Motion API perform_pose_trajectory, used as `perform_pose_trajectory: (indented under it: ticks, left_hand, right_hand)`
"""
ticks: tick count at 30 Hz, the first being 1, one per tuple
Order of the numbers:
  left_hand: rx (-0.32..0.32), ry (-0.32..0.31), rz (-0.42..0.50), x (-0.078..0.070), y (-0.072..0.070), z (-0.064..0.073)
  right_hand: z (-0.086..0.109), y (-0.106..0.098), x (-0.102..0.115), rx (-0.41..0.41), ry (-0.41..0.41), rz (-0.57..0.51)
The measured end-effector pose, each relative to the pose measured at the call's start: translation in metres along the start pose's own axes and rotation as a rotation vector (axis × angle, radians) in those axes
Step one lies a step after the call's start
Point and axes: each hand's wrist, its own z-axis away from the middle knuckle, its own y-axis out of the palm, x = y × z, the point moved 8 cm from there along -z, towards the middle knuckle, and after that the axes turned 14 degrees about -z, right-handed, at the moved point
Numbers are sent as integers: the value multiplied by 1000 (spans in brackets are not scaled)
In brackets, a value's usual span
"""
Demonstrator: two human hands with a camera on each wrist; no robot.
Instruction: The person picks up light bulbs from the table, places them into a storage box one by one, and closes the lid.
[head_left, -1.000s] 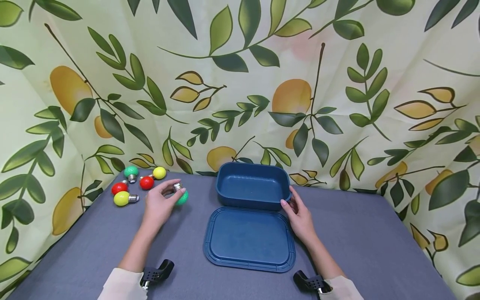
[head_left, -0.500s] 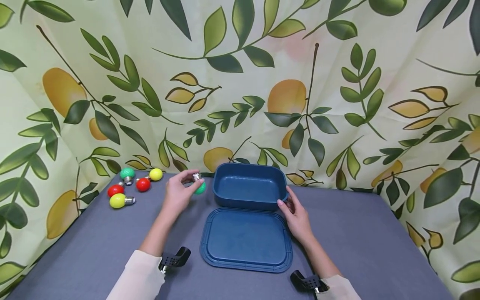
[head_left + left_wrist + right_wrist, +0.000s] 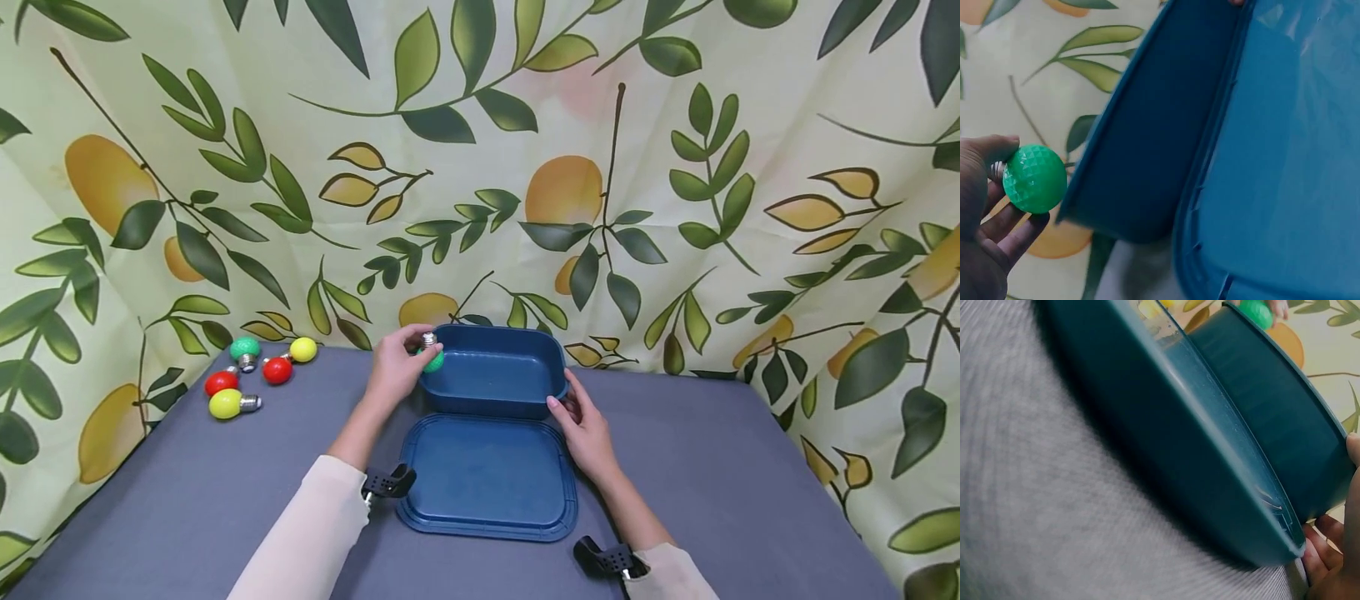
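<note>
My left hand [image 3: 393, 368] pinches a green light bulb [image 3: 434, 361] at the left rim of the blue box [image 3: 487, 401]. Its metal screw base points up, and the faceted green globe hangs below. In the left wrist view the globe [image 3: 1035, 180] sits between thumb and fingertips, just off the box wall [image 3: 1147, 137]. My right hand [image 3: 587, 435] holds the right end of the box, thumb at the front corner and fingers around the side. In front of the box lies its flat blue lid [image 3: 487, 477]. No bulb shows inside the box.
At the table's back left lie a green bulb [image 3: 244, 349], two red bulbs [image 3: 277, 371] and two yellow bulbs [image 3: 226, 404]. A cloth with leaf and fruit prints [image 3: 480, 125] hangs behind the grey table [image 3: 712, 483].
My left hand has carried the green bulb rightward, from near the loose bulbs to the left rim of the box. The right hand stays on the box; the head view has shifted slightly.
</note>
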Motion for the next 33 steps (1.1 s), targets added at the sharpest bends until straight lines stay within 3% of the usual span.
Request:
perform_pose_trajectory:
  ticks: [9,14,17,25,33]
  left_hand:
    - [73,74,-130,-6,24,-18]
    - [155,80,-193,-10,40,-24]
    - [183,68,-207,-11,50,-27]
    - [175,14,-226,-14,63,-33]
    - [240,13,-342,-17,75,-32]
  right_hand:
    - [0,5,-2,-6,-6,-22]
    - [0,4,-1,-16,-6,-19]
    - [0,4,0,-15,-3,-25]
    - [1,3,2,-17,-37,-44]
    - [0,1,3,-16,-39,-46]
